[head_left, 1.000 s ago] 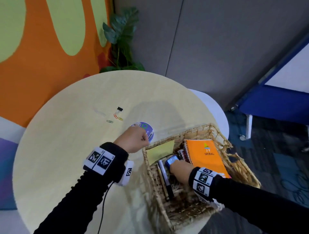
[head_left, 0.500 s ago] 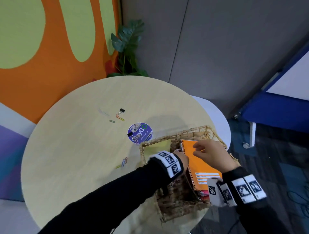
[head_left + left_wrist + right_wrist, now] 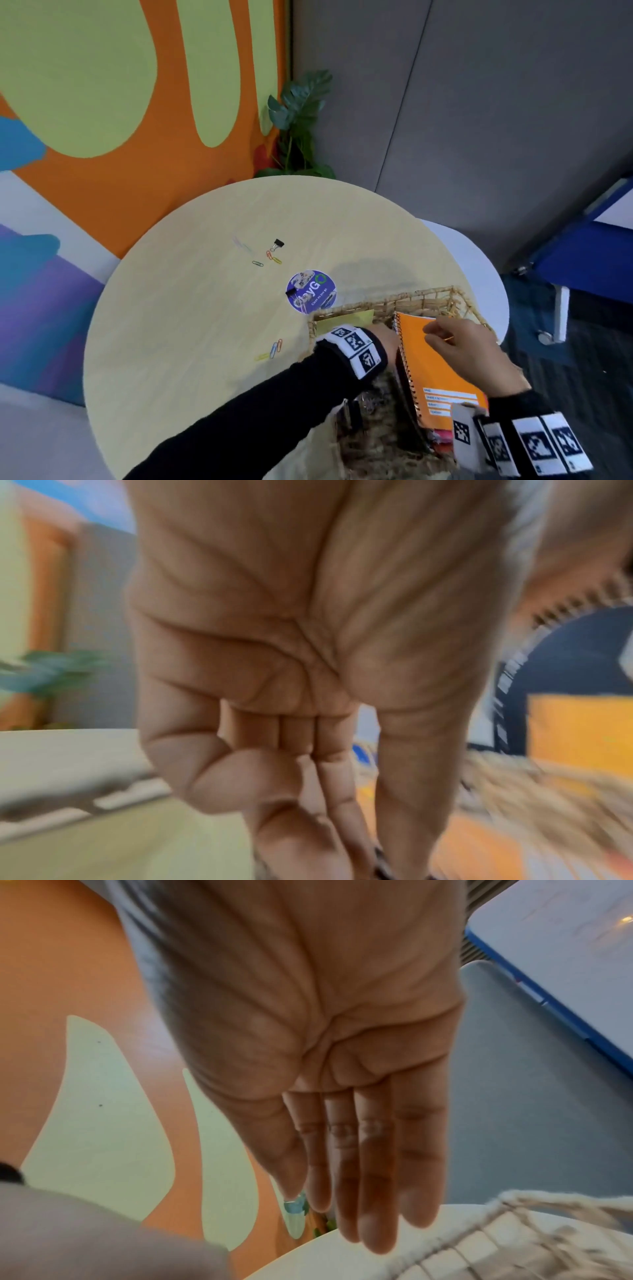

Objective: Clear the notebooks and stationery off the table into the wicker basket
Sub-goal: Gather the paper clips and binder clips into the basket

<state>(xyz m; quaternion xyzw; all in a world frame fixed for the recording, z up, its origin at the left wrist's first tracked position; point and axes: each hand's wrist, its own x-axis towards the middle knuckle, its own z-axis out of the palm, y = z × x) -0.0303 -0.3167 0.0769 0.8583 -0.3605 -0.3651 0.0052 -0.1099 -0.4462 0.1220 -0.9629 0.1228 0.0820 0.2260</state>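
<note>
The orange notebook (image 3: 442,370) is already in the wicker basket (image 3: 424,298), which sits at the near right edge of the round table (image 3: 191,325). The notebook leans on its side with its wire spine to the left. A yellow pad (image 3: 342,317) stands in the far left corner of the basket.

The right hand (image 3: 462,346) rests on top of the notebook. The wrist view shows its fingers (image 3: 369,1164) straight and pressed together, holding nothing. The left hand (image 3: 385,337) reaches down into the basket beside the spine. Its fingers (image 3: 329,791) point down and lie close together; the tips are blurred, so I cannot tell if they hold something.

I think the person is making room in the basket. It would help to push the notebook flat and keep the basket from sliding off the edge.

Still out on the table are a round purple sticker (image 3: 311,291), a black clip (image 3: 278,244) and two little bunches of paper clips (image 3: 274,349). These are small and thin, so pinching them one by one should work best.
</note>
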